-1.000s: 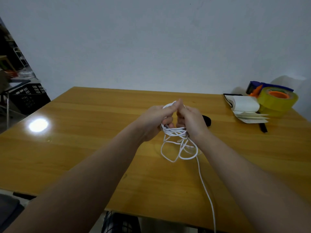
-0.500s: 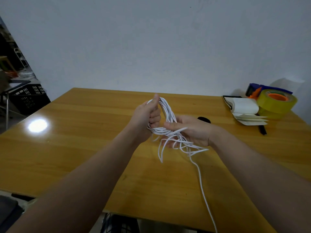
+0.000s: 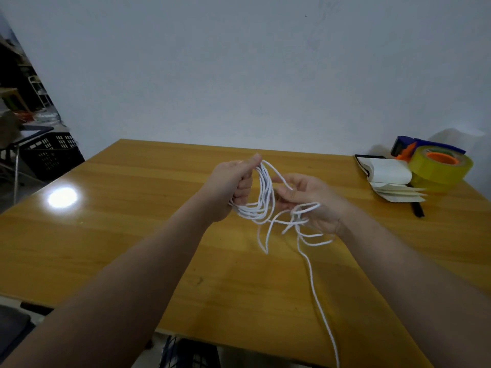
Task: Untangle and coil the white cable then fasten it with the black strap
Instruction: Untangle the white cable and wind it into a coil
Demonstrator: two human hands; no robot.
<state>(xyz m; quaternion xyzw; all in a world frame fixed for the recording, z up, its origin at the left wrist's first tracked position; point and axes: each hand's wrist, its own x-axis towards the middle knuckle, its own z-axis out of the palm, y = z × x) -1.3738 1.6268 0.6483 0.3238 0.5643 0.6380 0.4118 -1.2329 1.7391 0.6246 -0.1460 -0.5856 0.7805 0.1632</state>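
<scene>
1. Since half a second ago, both hands have drawn slightly apart above the middle of the tabletop (image 3: 132, 221), and the black strap that showed behind the right hand is now hidden.
2. Left hand (image 3: 233, 185) is closed around the gathered loops of the white cable (image 3: 261, 197), which hang upright.
3. Right hand (image 3: 310, 200), palm up and half open, cradles the tangled strands just beside the loops.
4. One free tail runs toward the near edge, so I judge the right hand nearer to feed it.

White cable (image 3: 261, 193); yellow-brown wood-grain table (image 3: 132, 235); yellow tape roll (image 3: 441, 168), orange core.
</scene>
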